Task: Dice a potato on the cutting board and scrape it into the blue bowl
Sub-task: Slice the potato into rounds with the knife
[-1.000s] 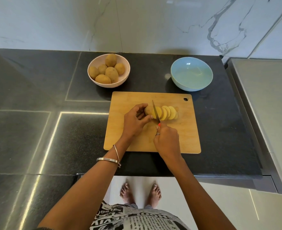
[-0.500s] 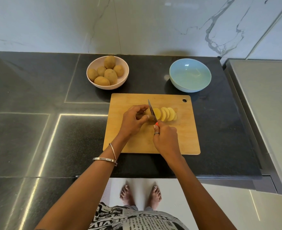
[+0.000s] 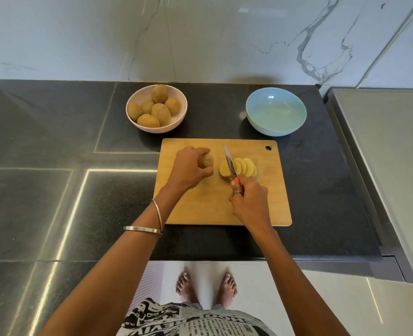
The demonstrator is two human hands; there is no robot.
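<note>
A wooden cutting board (image 3: 210,209) lies on the black counter. Several yellow potato slices (image 3: 243,166) lean in a row on its upper middle. My left hand (image 3: 188,169) grips the uncut brown potato end (image 3: 206,161), a little apart to the left of the slices. My right hand (image 3: 250,202) holds a knife (image 3: 229,161) by its red-tipped handle, with the blade lying over the leftmost slices and pointing away from me. The blue bowl (image 3: 276,112) stands behind the board's right corner and holds nothing.
A pink bowl (image 3: 176,122) with several whole potatoes stands behind the board's left corner. A marble wall rises behind the counter. A grey steel surface (image 3: 394,154) adjoins on the right. The counter's front edge runs just below the board.
My left hand has drawn the potato end leftward, away from the slices, opening a gap. The knife has stayed at the slices, its blade now resting over them.
</note>
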